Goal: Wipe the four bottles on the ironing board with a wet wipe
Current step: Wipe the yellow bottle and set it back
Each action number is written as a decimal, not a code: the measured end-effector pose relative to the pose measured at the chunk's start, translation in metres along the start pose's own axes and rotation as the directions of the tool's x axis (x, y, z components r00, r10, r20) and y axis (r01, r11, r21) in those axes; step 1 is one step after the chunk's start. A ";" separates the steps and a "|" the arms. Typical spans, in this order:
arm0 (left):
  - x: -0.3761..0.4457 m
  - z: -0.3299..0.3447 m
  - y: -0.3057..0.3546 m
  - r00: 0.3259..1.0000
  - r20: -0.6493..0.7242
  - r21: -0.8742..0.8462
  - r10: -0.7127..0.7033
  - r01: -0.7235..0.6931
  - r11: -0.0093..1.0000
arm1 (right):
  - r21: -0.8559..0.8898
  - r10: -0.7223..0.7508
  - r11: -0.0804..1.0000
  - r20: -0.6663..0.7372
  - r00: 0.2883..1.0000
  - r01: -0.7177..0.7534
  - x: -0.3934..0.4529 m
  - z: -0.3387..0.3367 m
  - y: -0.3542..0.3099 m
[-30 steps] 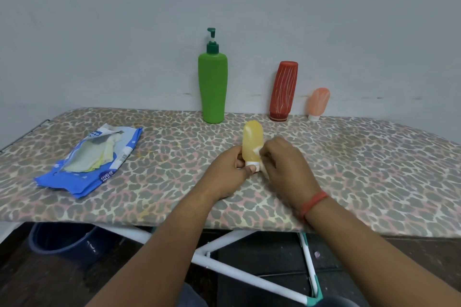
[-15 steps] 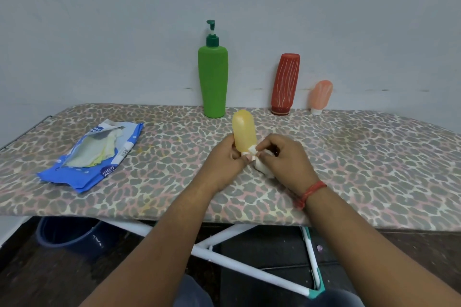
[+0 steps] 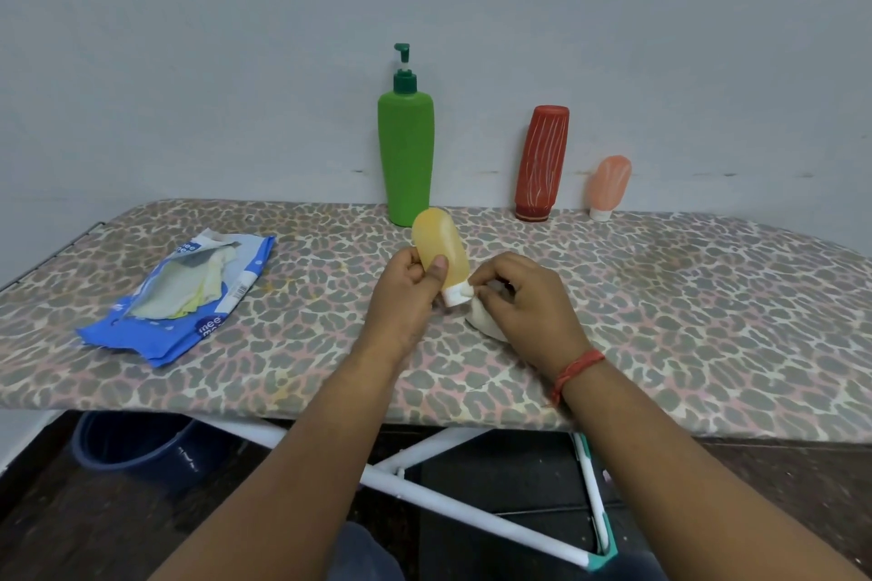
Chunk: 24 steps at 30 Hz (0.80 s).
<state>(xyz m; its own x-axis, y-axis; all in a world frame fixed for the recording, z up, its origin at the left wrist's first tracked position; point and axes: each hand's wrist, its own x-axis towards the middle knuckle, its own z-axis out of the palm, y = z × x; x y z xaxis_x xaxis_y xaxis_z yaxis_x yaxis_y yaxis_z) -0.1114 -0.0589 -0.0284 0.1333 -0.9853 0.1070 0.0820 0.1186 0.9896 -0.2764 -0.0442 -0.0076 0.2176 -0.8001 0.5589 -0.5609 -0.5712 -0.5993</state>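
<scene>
**Yellow bottle held cap-down while a wipe meets its cap**

The left hand (image 3: 406, 293) grips the yellow bottle (image 3: 441, 245) above the ironing board (image 3: 660, 321), its fingers curled round the body and the thumb pressed across the front. The bottle is tilted, rounded end up and to the left, white cap (image 3: 456, 295) pointing down and to the right.

The right hand (image 3: 524, 302) holds a bunched white wet wipe (image 3: 481, 318); its fingers are clamped on the cloth, and the fingertips pinch a fold of it against the cap. The rest of the wipe hangs below the hand, close to the board's leopard-print cover. A red thread band (image 3: 578, 368) circles the right wrist.

3 more bottles stand at the back edge near the wall: a tall green pump bottle (image 3: 406, 156) just behind the held one, a red bottle with pale stripes (image 3: 541, 163) to its right, and a small peach tube (image 3: 608, 184) further right, cap down.

An opened blue wipes pack (image 3: 188, 293) lies flat on the left part of the board, well apart from the hands. Under the board, a dark blue bucket (image 3: 137, 443) and the white frame legs (image 3: 472, 510) are visible.
</scene>
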 end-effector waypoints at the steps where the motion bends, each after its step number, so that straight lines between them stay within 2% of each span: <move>1: 0.000 0.000 -0.001 1.000 -0.006 0.003 -0.002 0.002 1.000 | 0.017 -0.044 0.999 0.005 0.999 0.044 -0.001 -0.001 -0.002; 4: 0.002 -0.001 -0.002 1.000 -0.013 0.016 -0.006 0.006 1.000 | -0.016 -0.093 0.995 0.057 0.994 0.094 -0.003 -0.001 -0.001; 8: 0.002 -0.001 -0.001 0.999 -0.021 -0.089 -0.028 0.026 0.996 | -0.037 0.031 0.999 0.050 0.998 -0.029 0.002 0.004 0.002; 12: 0.005 -0.003 -0.001 0.994 -0.066 -0.208 -0.083 0.068 0.976 | 0.227 0.128 0.966 0.002 0.992 -0.125 -0.001 0.002 0.003; 14: 0.004 -0.004 0.000 0.993 -0.055 -0.280 -0.104 0.085 0.956 | 0.305 0.182 0.937 -0.009 0.983 -0.171 -0.001 0.001 0.004; 16: 0.004 -0.005 0.000 0.993 -0.058 -0.282 -0.098 0.078 0.956 | 0.237 0.136 0.963 -0.026 0.990 -0.126 0.000 0.002 0.002; 19: 0.003 -0.006 0.001 0.995 -0.058 -0.273 -0.084 0.065 0.960 | 0.003 -0.053 0.999 -0.013 0.999 0.053 0.001 0.008 -0.003; 21: 0.003 -0.006 0.001 0.994 -0.062 -0.307 -0.091 0.068 0.949 | -0.119 -0.136 0.983 0.029 0.990 0.138 0.002 0.011 -0.005; 24: 0.002 -0.004 0.002 0.991 -0.113 -0.322 -0.065 0.025 0.946 | -0.209 -0.217 0.950 0.094 0.972 0.232 0.000 0.014 -0.007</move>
<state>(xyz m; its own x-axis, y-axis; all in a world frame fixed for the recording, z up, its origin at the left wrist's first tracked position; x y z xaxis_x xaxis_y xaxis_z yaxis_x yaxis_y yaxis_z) -0.1065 -0.0605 -0.0269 0.2388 -0.9706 0.0309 0.3988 0.1271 0.9082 -0.2608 -0.0426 -0.0112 0.4081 -0.6709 0.6191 -0.6490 -0.6902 -0.3202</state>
